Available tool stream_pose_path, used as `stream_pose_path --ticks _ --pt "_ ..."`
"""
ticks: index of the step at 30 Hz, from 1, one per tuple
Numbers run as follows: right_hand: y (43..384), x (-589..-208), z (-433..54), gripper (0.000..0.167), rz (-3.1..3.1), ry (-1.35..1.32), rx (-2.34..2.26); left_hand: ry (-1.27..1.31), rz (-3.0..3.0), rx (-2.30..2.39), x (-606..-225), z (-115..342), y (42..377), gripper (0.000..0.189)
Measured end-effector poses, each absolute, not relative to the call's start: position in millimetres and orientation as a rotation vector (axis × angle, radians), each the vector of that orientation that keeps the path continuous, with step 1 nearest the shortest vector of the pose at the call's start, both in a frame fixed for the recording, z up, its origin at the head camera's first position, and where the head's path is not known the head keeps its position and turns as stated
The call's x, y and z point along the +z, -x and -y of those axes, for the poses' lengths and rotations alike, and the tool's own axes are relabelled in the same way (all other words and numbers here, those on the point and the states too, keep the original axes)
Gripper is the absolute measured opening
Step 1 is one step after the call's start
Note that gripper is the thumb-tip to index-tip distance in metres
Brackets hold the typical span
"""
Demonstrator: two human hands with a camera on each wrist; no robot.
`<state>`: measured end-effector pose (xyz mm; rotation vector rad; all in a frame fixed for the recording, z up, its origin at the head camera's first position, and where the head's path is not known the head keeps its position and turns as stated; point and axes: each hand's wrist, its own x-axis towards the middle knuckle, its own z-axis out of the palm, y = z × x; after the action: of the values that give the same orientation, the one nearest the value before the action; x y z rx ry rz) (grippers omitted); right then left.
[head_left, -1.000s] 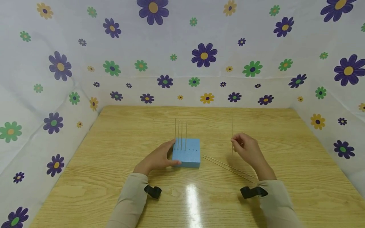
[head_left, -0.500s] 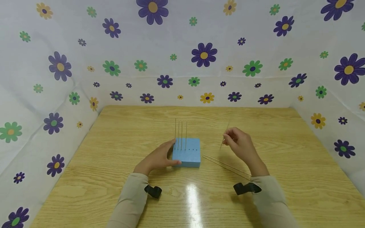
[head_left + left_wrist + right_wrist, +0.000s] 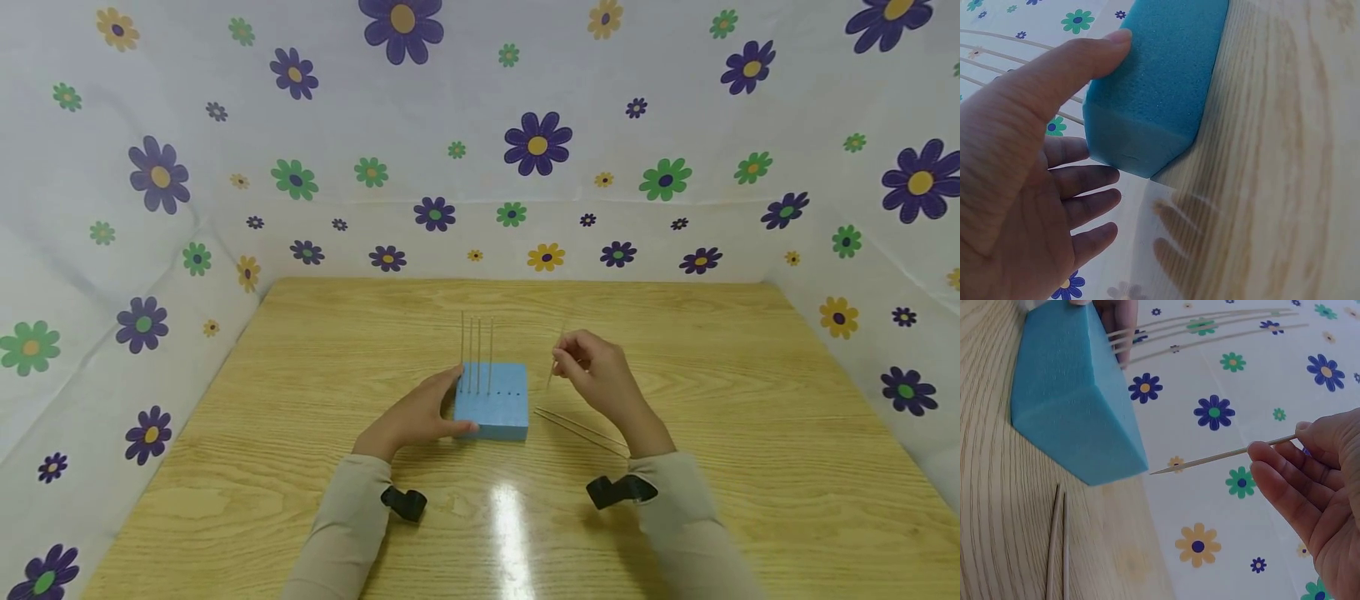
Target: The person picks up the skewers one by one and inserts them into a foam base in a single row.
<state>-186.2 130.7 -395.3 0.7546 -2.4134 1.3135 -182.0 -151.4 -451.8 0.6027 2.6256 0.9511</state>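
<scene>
A blue foam block (image 3: 504,410) sits on the table with several wooden skewers (image 3: 479,350) standing upright in its left half. To their right, the same row shows three small dark holes (image 3: 509,393). My left hand (image 3: 416,414) holds the block from the left, thumb on the front face and index finger at the back left corner. My right hand (image 3: 598,371) pinches another skewer (image 3: 1207,460) between thumb and fingers, to the right of the block. Its pointed end slants down toward the block; in the right wrist view the tip appears close to the block's corner.
Two loose skewers (image 3: 581,432) lie on the wooden table (image 3: 337,533) to the right of the block, partly under the right forearm in the head view. White flower-print cloth (image 3: 465,100) closes off the back and both sides of the table.
My right hand has moved left toward the block with the skewer, which has gone from upright to slightly tilted. My left hand and the block have stayed in place.
</scene>
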Motion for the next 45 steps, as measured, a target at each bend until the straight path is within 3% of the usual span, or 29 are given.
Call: stream_pose_path --ticks 45 --pt "192 -405 -77 0.007 2.473 -0.927 1.346 -0.611 -2.650 0.948 -453 151 185 0.100"
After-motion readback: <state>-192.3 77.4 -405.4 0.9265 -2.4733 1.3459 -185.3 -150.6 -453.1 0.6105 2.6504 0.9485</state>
